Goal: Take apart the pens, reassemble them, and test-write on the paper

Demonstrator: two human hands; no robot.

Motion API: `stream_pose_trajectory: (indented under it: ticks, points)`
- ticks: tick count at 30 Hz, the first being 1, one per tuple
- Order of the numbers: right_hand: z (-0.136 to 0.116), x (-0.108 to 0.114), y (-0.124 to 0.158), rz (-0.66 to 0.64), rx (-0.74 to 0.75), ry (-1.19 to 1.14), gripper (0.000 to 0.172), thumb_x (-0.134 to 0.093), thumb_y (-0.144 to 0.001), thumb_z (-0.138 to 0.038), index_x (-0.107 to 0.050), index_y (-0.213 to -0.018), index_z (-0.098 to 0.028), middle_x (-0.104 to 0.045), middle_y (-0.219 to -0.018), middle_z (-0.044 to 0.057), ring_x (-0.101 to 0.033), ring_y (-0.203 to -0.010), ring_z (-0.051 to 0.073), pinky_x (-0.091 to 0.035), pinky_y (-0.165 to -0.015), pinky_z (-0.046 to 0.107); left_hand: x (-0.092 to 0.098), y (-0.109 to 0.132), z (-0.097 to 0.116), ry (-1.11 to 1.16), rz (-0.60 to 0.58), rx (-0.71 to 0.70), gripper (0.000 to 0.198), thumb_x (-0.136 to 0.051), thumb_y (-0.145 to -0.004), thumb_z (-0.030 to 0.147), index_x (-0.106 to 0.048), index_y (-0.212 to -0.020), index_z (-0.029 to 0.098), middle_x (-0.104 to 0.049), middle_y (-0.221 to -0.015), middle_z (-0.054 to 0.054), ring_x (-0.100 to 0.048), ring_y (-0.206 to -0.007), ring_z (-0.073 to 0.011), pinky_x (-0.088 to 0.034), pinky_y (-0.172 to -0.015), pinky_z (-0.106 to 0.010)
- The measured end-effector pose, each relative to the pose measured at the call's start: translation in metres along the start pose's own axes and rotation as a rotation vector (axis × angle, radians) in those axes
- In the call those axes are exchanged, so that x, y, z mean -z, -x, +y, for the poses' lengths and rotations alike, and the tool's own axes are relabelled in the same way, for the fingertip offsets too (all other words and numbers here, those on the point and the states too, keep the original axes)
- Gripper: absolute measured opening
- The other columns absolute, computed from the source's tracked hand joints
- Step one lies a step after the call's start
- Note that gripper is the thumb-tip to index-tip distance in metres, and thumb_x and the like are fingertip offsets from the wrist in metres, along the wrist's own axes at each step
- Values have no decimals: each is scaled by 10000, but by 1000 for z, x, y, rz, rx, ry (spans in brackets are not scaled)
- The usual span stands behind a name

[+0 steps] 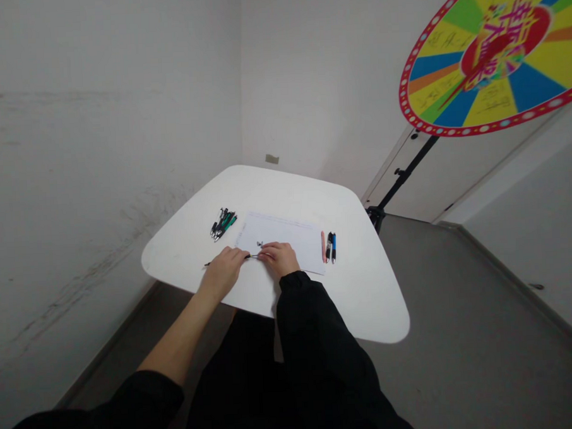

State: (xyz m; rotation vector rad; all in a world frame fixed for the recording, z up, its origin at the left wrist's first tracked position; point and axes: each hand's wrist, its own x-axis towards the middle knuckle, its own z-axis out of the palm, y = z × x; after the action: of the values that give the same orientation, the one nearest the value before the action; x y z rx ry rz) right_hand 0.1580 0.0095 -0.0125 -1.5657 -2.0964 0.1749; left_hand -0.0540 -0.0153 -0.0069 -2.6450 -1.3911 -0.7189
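My left hand (224, 269) is closed around a dark, thin pen (247, 256) near the front edge of the table; one end of it pokes out on the left. My right hand (279, 258) pinches the thin right end of the same pen, over the left part of a white sheet of paper (287, 230). Small dark parts (259, 243) lie on the paper just beyond my fingertips. Several black and green pens (224, 224) lie in a pile left of the paper. At its right edge are a pink pen (323, 246), a black pen (328, 247) and a blue pen (333, 247).
The white table (369, 287) has rounded corners and stands near a wall corner. Behind it on the right, a colourful prize wheel (492, 54) leans over on a black stand (407, 174).
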Motion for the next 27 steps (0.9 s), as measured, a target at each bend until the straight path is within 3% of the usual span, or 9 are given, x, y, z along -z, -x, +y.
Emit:
stream_pose_trajectory:
  ticks: [9,16,27]
  points:
    - [-3,3,1,-15,-135,-85,172,-574,-982,-269,-715,-1081,-274,-756,-1088,30,-607,-1097,234,-454,-922,342,-1,2,-3,-40,62,52,254,-479,-998,186,-634,-1198,193,-703,-1078,-89,-577,-1002,-266,-486,-920,-405]
    - [2,0,0,29,-203,-197,149,-492,-997,-266,-637,-1013,-237,-729,-981,59,-618,-987,219,-434,-853,315,0,4,-3,-86,174,121,250,-487,-976,156,-640,-1172,170,-696,-1037,-108,-579,-975,-295,-491,-886,-430]
    - [3,0,2,92,-275,-449,111,-464,-963,-284,-490,-858,-258,-755,-956,18,-653,-949,185,-464,-860,311,1,4,-4,-100,241,160,221,-499,-975,166,-636,-1148,164,-693,-1015,-115,-578,-936,-304,-494,-856,-437]
